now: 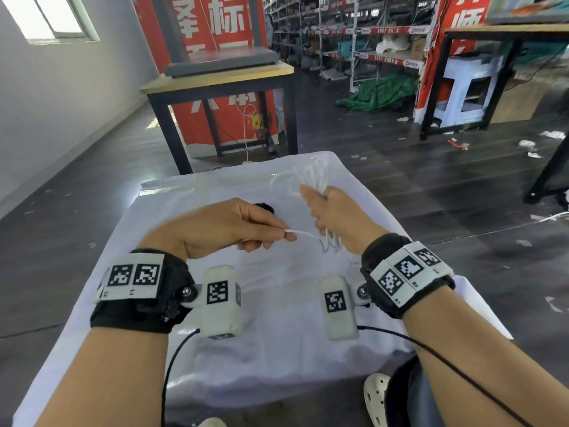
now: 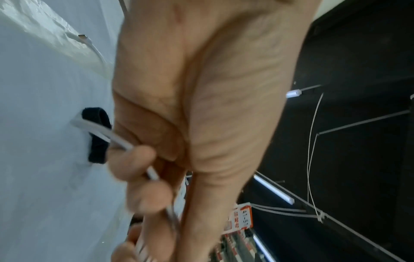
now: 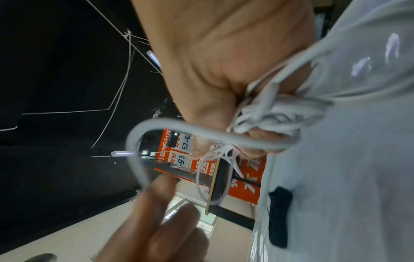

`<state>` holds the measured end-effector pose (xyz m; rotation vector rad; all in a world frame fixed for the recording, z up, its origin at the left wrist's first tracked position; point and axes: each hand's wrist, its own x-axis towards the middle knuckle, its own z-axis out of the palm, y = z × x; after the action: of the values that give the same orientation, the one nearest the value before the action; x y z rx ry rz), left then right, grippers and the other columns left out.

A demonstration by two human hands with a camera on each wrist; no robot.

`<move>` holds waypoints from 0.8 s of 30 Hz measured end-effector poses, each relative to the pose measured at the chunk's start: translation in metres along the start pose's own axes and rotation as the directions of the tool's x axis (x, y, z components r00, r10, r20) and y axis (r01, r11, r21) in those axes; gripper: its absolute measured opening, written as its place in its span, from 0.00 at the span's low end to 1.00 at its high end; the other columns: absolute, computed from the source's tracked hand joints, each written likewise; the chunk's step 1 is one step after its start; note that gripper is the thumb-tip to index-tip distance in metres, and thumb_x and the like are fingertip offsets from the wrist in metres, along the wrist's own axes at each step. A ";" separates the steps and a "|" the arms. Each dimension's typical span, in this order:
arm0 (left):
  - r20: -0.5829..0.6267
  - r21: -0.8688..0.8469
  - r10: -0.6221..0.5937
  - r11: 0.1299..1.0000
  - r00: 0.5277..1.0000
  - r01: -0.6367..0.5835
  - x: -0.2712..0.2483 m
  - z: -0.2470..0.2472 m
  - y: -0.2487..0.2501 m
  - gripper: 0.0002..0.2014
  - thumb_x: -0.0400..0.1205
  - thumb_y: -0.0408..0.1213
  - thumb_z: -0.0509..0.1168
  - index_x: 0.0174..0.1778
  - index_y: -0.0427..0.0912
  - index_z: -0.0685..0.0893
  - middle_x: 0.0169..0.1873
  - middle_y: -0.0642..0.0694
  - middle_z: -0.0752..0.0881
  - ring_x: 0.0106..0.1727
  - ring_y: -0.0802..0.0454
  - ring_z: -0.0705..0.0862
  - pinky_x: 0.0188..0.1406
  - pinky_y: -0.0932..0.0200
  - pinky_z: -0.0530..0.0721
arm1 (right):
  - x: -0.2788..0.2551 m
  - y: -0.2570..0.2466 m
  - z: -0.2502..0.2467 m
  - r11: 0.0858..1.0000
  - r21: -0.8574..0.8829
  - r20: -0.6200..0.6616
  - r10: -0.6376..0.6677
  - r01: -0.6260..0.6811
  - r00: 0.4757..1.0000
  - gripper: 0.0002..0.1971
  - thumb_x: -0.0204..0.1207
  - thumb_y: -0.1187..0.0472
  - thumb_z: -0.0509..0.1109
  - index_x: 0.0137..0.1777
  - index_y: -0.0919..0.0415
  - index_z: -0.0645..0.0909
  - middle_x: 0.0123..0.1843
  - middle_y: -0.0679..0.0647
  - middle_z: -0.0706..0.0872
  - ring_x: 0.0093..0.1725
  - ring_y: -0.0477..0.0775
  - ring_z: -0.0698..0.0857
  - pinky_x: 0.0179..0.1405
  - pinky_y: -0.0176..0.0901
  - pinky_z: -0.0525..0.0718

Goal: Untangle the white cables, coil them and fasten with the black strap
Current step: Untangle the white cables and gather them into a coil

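My right hand (image 1: 320,208) grips a bunch of white cable loops (image 1: 311,177) above the white-covered table (image 1: 277,303); the loops stick up past the fist and hang below it. In the right wrist view the bunched cables (image 3: 275,113) sit in the fist, with one loop (image 3: 143,134) arching out to the left. My left hand (image 1: 264,232) pinches a loose white cable end (image 1: 300,232) that runs toward the right hand. In the left wrist view that cable (image 2: 107,134) passes through the curled fingers. The black strap (image 1: 264,207) lies on the cloth just beyond the left hand, also seen as black strap (image 2: 96,136) and black strap (image 3: 280,218).
Another white cable with a plug (image 2: 86,39) lies on the cloth. A wooden-topped black-framed table (image 1: 221,81) stands beyond the far edge. Dark floor with litter surrounds the table, and shelving racks (image 1: 354,32) fill the back.
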<state>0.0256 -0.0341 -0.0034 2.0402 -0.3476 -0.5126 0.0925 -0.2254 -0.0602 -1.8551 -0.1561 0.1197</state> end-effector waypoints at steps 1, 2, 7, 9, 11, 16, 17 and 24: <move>-0.041 0.004 -0.003 1.000 0.999 0.003 0.003 0.003 0.001 0.10 0.75 0.41 0.69 0.49 0.45 0.93 0.30 0.50 0.81 0.28 0.57 0.72 0.29 0.66 0.70 | -0.006 -0.004 0.004 0.998 0.040 0.104 0.040 -0.044 0.994 0.24 0.79 0.37 0.61 0.44 0.61 0.75 0.36 0.55 0.75 0.29 0.49 0.72 0.31 0.42 0.74; -0.102 0.020 -0.011 1.000 0.995 0.013 0.007 0.005 0.002 0.10 0.77 0.42 0.70 0.50 0.44 0.92 0.29 0.50 0.80 0.27 0.58 0.71 0.27 0.68 0.70 | -0.011 -0.007 0.008 0.992 0.089 0.202 0.068 -0.088 0.977 0.27 0.77 0.33 0.59 0.41 0.60 0.76 0.34 0.54 0.75 0.26 0.48 0.71 0.27 0.39 0.73; -0.313 0.146 -0.048 0.984 0.948 0.098 0.020 0.008 0.001 0.17 0.76 0.53 0.71 0.40 0.40 0.90 0.23 0.50 0.76 0.23 0.56 0.68 0.26 0.61 0.65 | -0.019 -0.016 0.012 0.951 0.181 0.424 0.155 -0.251 0.892 0.39 0.67 0.20 0.52 0.39 0.61 0.76 0.28 0.52 0.74 0.23 0.48 0.69 0.23 0.36 0.72; -0.316 0.179 -0.056 0.977 0.947 0.117 0.019 0.006 0.002 0.16 0.76 0.54 0.71 0.41 0.43 0.90 0.20 0.52 0.76 0.22 0.58 0.68 0.24 0.65 0.66 | -0.018 -0.017 0.011 0.960 0.128 0.460 0.166 -0.250 0.872 0.38 0.65 0.20 0.55 0.41 0.60 0.78 0.30 0.51 0.75 0.24 0.47 0.71 0.27 0.37 0.73; -0.305 0.193 -0.042 0.976 0.951 0.105 0.018 0.005 0.002 0.09 0.77 0.47 0.72 0.44 0.46 0.91 0.22 0.54 0.79 0.22 0.60 0.70 0.24 0.70 0.70 | -0.018 -0.015 0.010 0.976 0.056 0.467 0.160 -0.209 0.870 0.34 0.68 0.25 0.61 0.46 0.60 0.79 0.31 0.49 0.76 0.27 0.45 0.72 0.31 0.38 0.74; -0.206 0.246 0.025 0.969 0.978 0.027 0.014 0.003 -0.002 0.10 0.78 0.31 0.70 0.48 0.51 0.91 0.41 0.47 0.89 0.34 0.62 0.79 0.37 0.67 0.80 | -0.021 -0.013 0.009 0.987 0.027 0.532 0.119 -0.157 0.838 0.18 0.78 0.48 0.70 0.57 0.63 0.80 0.34 0.50 0.80 0.25 0.42 0.75 0.28 0.34 0.75; -0.190 0.230 0.040 0.973 0.981 0.005 0.012 0.002 -0.002 0.11 0.79 0.31 0.70 0.50 0.50 0.91 0.43 0.45 0.89 0.36 0.61 0.80 0.39 0.67 0.81 | -0.021 -0.014 0.008 0.986 0.043 0.534 0.111 -0.158 0.838 0.16 0.78 0.53 0.70 0.58 0.65 0.80 0.33 0.51 0.80 0.25 0.42 0.76 0.26 0.32 0.76; -0.360 0.142 0.066 0.990 0.930 -0.015 0.002 -0.020 -0.010 0.11 0.77 0.30 0.72 0.52 0.48 0.89 0.41 0.44 0.89 0.37 0.57 0.82 0.42 0.64 0.82 | -0.021 -0.015 0.005 0.956 0.197 0.453 0.106 -0.216 0.885 0.04 0.82 0.66 0.66 0.45 0.63 0.78 0.32 0.54 0.80 0.22 0.43 0.79 0.21 0.32 0.79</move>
<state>0.0376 -0.0150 -0.0033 2.2033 -0.2026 -0.0776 0.0706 -0.2199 -0.0468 -1.5681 -0.2846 0.6518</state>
